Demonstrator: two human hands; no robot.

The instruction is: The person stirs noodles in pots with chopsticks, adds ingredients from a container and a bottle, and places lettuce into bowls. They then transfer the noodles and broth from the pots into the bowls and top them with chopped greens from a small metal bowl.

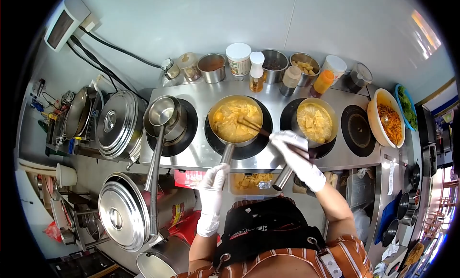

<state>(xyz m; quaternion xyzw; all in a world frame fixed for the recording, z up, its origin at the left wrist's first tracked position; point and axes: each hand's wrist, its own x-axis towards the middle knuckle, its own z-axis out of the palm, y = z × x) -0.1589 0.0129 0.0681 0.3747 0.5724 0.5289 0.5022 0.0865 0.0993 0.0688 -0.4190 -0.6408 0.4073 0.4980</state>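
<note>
My left hand (214,176), in a white glove, is closed round the handle (227,153) of the middle pot (212,116), which holds yellowish food in broth. Chopsticks (254,126) are in my gloved right hand (291,143), their tips in that food. To the right, a second pot (334,127) holds similar food, with its handle (283,177) pointing down below my right hand. On the left burner, a ladle (162,111) rests over a steel pot (179,122), its long handle hanging over the counter edge.
Jars, steel tins and sauce bottles (257,72) line the back of the steel counter (191,158). A bowl of orange shreds (389,117) and a blue basket of greens (407,107) are at right. Large lidded pots (120,124) stand at left. Below is a food tub (252,184).
</note>
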